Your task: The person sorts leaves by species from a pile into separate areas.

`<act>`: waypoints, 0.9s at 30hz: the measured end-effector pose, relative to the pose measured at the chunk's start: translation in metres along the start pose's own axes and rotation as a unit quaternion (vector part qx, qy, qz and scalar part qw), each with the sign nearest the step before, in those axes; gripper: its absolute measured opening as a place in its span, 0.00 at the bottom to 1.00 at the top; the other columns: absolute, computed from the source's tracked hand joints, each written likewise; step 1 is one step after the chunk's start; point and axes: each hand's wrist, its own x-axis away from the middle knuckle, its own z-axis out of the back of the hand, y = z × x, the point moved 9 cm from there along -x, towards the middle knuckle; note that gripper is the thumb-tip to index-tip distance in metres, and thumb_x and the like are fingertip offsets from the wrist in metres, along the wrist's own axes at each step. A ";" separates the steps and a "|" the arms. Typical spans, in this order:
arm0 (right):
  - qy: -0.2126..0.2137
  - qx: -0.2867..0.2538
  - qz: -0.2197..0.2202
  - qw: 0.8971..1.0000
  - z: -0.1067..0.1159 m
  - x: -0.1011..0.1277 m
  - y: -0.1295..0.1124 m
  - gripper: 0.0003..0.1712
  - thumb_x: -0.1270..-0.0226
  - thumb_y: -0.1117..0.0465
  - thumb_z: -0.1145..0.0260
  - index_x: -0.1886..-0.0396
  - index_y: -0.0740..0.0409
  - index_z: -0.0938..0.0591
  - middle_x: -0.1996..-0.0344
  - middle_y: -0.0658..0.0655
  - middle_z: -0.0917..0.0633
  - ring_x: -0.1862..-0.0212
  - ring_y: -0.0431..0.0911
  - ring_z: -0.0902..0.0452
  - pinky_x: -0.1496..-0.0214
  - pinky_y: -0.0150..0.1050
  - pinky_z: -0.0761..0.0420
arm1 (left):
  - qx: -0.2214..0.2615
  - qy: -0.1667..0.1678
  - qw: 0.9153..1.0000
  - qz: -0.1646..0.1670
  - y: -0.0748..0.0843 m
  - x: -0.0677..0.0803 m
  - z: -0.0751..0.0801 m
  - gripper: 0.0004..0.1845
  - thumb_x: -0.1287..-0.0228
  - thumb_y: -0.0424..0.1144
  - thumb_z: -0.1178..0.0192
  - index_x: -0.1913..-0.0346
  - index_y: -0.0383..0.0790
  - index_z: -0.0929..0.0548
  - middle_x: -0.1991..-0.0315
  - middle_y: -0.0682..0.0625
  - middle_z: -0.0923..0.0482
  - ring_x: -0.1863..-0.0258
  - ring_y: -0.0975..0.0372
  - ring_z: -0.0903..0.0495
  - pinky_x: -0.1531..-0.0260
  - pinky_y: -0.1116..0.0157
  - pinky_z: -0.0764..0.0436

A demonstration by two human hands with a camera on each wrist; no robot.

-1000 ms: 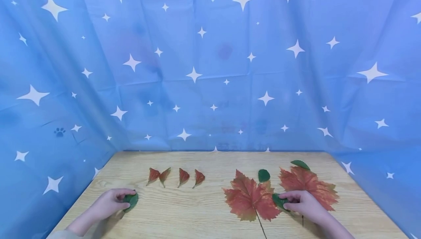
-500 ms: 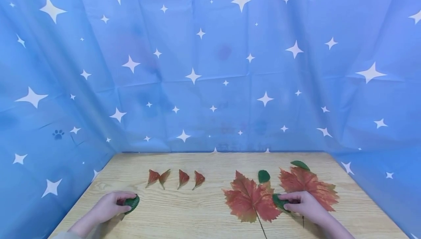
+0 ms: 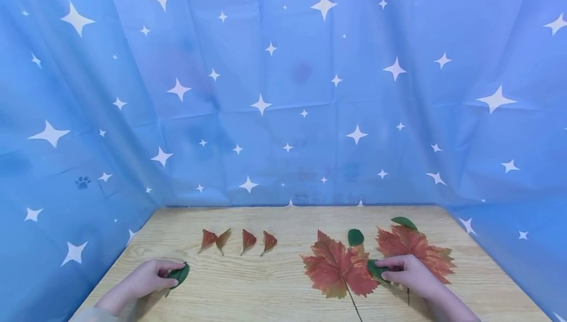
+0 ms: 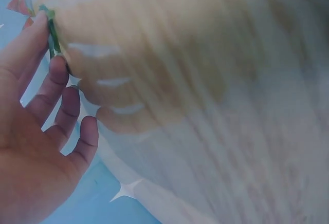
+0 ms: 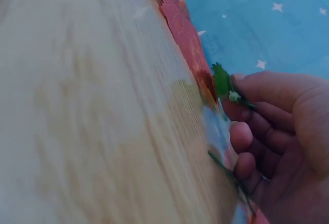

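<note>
Pinching small green oval leaves: left hand (image 3: 143, 278) grips one (image 3: 179, 274) left of big red maple leaf (image 3: 337, 266); right hand (image 3: 409, 275) clamps another (image 3: 375, 269) at its right edge. Prob light, floppy, tearable; hold near stem.

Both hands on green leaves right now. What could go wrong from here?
1. The right hand pinches a green leaf lying against the big red leaf; lifting may drag that leaf out of place.
2. The left hand grips its green leaf by the edge only, as the left wrist view shows; it could slip or crease.
3. The right hand rests over a thin stem, which could snag.
</note>
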 end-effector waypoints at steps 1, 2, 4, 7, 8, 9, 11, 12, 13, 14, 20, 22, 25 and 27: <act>-0.003 -0.003 0.002 1.000 0.000 0.000 -0.001 0.23 0.35 0.60 0.33 0.46 0.70 0.19 0.52 0.68 0.18 0.70 0.40 0.26 0.69 0.37 0.25 | -0.002 0.001 1.000 -0.001 0.001 0.000 0.000 0.25 0.39 0.39 0.33 0.42 0.28 0.21 0.81 0.56 0.38 0.82 0.69 0.39 0.80 0.67 0.37; -0.005 -0.006 0.005 1.000 0.000 0.000 -0.002 0.23 0.35 0.60 0.33 0.45 0.71 0.20 0.54 0.67 0.18 0.70 0.40 0.25 0.69 0.38 0.24 | -0.003 0.002 1.000 0.001 0.002 -0.001 -0.001 0.25 0.39 0.39 0.33 0.42 0.28 0.21 0.81 0.55 0.38 0.81 0.69 0.39 0.80 0.67 0.37; -0.010 -0.010 0.011 1.000 0.001 0.000 -0.004 0.23 0.34 0.61 0.34 0.45 0.72 0.21 0.62 0.63 0.17 0.75 0.39 0.28 0.71 0.38 0.24 | -0.006 0.007 1.000 0.007 0.003 -0.002 -0.001 0.25 0.40 0.38 0.33 0.42 0.29 0.20 0.80 0.55 0.37 0.81 0.68 0.38 0.79 0.67 0.37; -0.016 -0.016 0.013 1.000 0.001 0.000 -0.007 0.23 0.33 0.61 0.34 0.44 0.72 0.21 0.74 0.56 0.20 0.79 0.38 0.32 0.74 0.37 0.26 | -0.004 0.009 1.000 0.011 0.003 -0.002 -0.001 0.24 0.41 0.38 0.32 0.43 0.29 0.20 0.79 0.54 0.35 0.80 0.68 0.37 0.79 0.67 0.36; -0.017 -0.015 0.016 1.000 0.002 0.000 -0.009 0.23 0.33 0.61 0.35 0.44 0.72 0.21 0.73 0.57 0.19 0.78 0.38 0.33 0.74 0.37 0.26 | -0.002 0.010 1.000 0.014 0.002 -0.001 -0.001 0.24 0.41 0.38 0.32 0.44 0.29 0.19 0.79 0.54 0.35 0.80 0.68 0.37 0.79 0.67 0.36; -0.015 -0.012 0.018 1.000 0.002 -0.001 -0.011 0.23 0.33 0.61 0.34 0.44 0.72 0.21 0.72 0.57 0.18 0.78 0.37 0.34 0.75 0.37 0.28 | 0.000 0.010 1.000 0.013 0.002 0.000 -0.001 0.24 0.41 0.37 0.32 0.44 0.29 0.20 0.80 0.54 0.35 0.80 0.68 0.37 0.79 0.67 0.36; -0.009 -0.002 0.019 1.000 0.004 -0.001 -0.016 0.22 0.34 0.60 0.34 0.45 0.70 0.20 0.67 0.59 0.16 0.78 0.37 0.35 0.75 0.36 0.29 | 0.005 0.011 1.000 0.015 0.001 0.001 0.000 0.24 0.41 0.37 0.32 0.44 0.28 0.20 0.79 0.54 0.33 0.80 0.68 0.36 0.80 0.67 0.36; -0.005 0.004 0.021 1.000 0.005 -0.002 -0.019 0.22 0.34 0.60 0.34 0.45 0.69 0.19 0.66 0.60 0.16 0.78 0.37 0.36 0.76 0.36 0.29 | 0.007 0.012 1.000 0.016 0.000 0.002 0.000 0.24 0.41 0.37 0.32 0.44 0.28 0.20 0.79 0.53 0.33 0.80 0.67 0.36 0.80 0.67 0.35; -0.003 0.009 0.024 1.000 0.005 -0.002 -0.021 0.21 0.34 0.60 0.34 0.45 0.69 0.19 0.61 0.61 0.15 0.76 0.37 0.35 0.75 0.36 0.29 | 0.009 0.012 1.000 0.018 -0.001 0.002 0.000 0.24 0.41 0.37 0.32 0.44 0.28 0.20 0.79 0.53 0.32 0.80 0.67 0.35 0.80 0.67 0.35; 0.000 0.014 0.025 1.000 0.005 -0.003 -0.024 0.21 0.34 0.60 0.34 0.46 0.68 0.18 0.61 0.62 0.16 0.76 0.37 0.35 0.75 0.36 0.29 | 0.011 0.012 1.000 0.020 -0.002 0.002 0.000 0.24 0.41 0.37 0.32 0.44 0.28 0.20 0.78 0.52 0.32 0.79 0.66 0.35 0.79 0.67 0.35; -0.009 0.013 0.048 0.999 0.001 -0.009 -0.047 0.22 0.30 0.58 0.37 0.43 0.68 0.20 0.55 0.67 0.16 0.71 0.42 0.23 0.71 0.40 0.23 | 0.024 0.015 0.999 0.031 -0.004 0.001 0.002 0.25 0.41 0.38 0.32 0.43 0.29 0.20 0.77 0.53 0.35 0.77 0.65 0.35 0.79 0.68 0.35; -0.013 0.016 0.061 0.998 0.000 -0.012 -0.056 0.21 0.29 0.58 0.39 0.43 0.68 0.20 0.51 0.66 0.17 0.66 0.44 0.20 0.69 0.42 0.21 | 0.030 0.012 0.999 0.027 -0.003 0.001 0.001 0.25 0.41 0.38 0.32 0.43 0.28 0.21 0.78 0.53 0.35 0.77 0.66 0.35 0.79 0.68 0.35; -0.013 0.034 0.072 0.997 -0.003 -0.018 -0.068 0.21 0.28 0.57 0.39 0.43 0.66 0.19 0.52 0.64 0.16 0.66 0.43 0.21 0.69 0.42 0.22 | 0.036 0.009 0.999 0.020 -0.001 0.002 0.000 0.24 0.40 0.36 0.33 0.43 0.26 0.21 0.78 0.53 0.35 0.78 0.66 0.35 0.79 0.68 0.35; -0.013 0.044 0.078 0.996 -0.005 -0.021 -0.076 0.20 0.28 0.57 0.39 0.43 0.64 0.19 0.54 0.63 0.16 0.64 0.44 0.20 0.67 0.41 0.22 | 0.035 0.009 0.999 0.017 -0.001 0.001 0.000 0.24 0.40 0.36 0.33 0.43 0.26 0.21 0.79 0.53 0.35 0.79 0.66 0.36 0.79 0.68 0.36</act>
